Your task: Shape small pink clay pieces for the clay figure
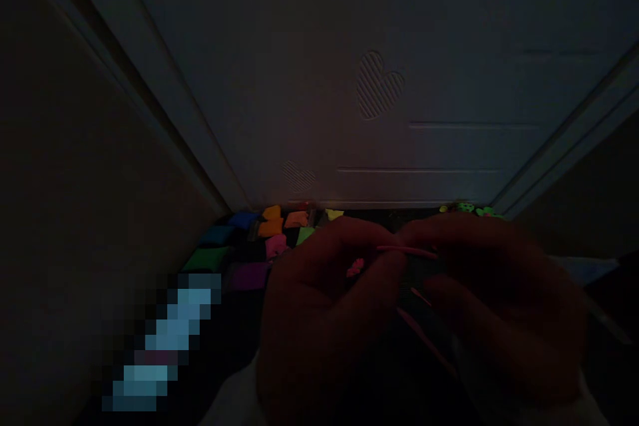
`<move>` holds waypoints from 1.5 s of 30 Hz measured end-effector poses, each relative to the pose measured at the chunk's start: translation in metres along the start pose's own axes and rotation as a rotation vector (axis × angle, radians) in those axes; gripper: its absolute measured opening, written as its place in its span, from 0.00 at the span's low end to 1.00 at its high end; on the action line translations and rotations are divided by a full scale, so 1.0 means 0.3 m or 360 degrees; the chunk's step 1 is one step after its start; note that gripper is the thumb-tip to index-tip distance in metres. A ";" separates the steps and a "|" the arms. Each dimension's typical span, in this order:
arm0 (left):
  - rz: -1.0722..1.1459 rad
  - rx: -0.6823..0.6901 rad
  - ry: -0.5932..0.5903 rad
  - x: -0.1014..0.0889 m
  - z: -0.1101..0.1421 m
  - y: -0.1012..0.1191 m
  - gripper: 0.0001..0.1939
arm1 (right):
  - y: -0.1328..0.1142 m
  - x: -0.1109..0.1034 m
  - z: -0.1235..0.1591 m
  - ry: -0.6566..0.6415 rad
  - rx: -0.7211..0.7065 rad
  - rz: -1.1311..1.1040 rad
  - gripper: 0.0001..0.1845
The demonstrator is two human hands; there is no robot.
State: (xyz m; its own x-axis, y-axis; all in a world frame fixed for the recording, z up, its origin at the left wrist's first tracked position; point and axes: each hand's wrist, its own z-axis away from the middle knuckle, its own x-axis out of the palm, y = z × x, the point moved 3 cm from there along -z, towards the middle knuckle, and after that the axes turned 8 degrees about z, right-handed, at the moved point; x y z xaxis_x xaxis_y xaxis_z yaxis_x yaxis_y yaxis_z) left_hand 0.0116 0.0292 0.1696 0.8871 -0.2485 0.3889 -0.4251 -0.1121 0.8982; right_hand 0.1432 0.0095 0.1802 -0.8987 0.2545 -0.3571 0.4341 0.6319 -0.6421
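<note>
The light is very dim. My left hand (324,306) pinches a thin pink strand (407,250), which looks like modelling clay, between thumb and forefinger. From the other side, my right hand (509,299) has curled fingers at the strand's right end; its fingertips meet those of my left hand. Below them, a longer pink strip (426,336) slants down toward my right wrist. A small bumpy pink piece (355,267) shows through the gap by my left thumb. The surface under my hands is dark and partly hidden.
Several coloured packets lie on the left and back, among them a green packet (207,258), a purple packet (249,275) and an orange packet (270,227). A pale panel with an embossed heart (378,85) rises behind. A bright pixelated patch (170,336) sits front left.
</note>
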 end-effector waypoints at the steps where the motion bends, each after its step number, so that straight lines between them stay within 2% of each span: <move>1: -0.0028 0.0067 0.0010 0.000 0.003 0.003 0.05 | 0.002 0.004 0.000 0.0036 0.0008 0.0020 0.15; 4: -0.0193 0.0221 0.0029 0.000 0.009 0.011 0.06 | 0.004 0.012 -0.003 0.0139 0.0001 0.0039 0.13; 10: -0.0593 0.0392 0.0091 0.004 0.010 0.025 0.05 | 0.003 0.017 -0.002 0.0236 -0.0032 0.0100 0.14; 15: -0.0738 0.0517 0.0189 0.004 0.021 0.027 0.06 | -0.006 0.020 0.007 0.0325 -0.0080 0.0241 0.15; 22: -0.0711 0.0574 0.0254 0.006 0.019 0.027 0.06 | -0.017 0.012 -0.004 0.0083 -0.0228 0.0355 0.14; 25: -0.0698 0.0624 0.0315 0.009 0.016 0.031 0.07 | -0.014 0.008 0.000 0.0092 -0.0222 0.0343 0.15; 30: -0.0672 0.0614 0.0311 0.019 0.013 0.031 0.07 | -0.009 0.005 -0.001 0.0145 -0.0180 0.0408 0.15; 36: -0.0636 0.0603 0.0441 0.031 0.011 0.047 0.08 | -0.024 0.003 -0.014 -0.0024 -0.0394 0.0472 0.16; 41: -0.0682 0.0556 0.0356 0.024 0.012 0.044 0.08 | -0.012 -0.002 -0.007 -0.0040 -0.0331 0.0442 0.18; 45: -0.0673 0.0535 0.0316 0.022 0.013 0.041 0.09 | -0.012 -0.004 -0.008 0.0002 -0.0321 0.0466 0.15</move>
State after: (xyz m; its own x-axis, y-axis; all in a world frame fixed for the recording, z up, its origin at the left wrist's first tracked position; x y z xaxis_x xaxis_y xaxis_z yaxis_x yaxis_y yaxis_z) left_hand 0.0116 0.0224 0.1823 0.9953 0.0662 0.0703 -0.0311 -0.4700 0.8821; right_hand 0.1425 0.0088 0.1846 -0.7383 0.4470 -0.5052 0.6522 0.6640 -0.3656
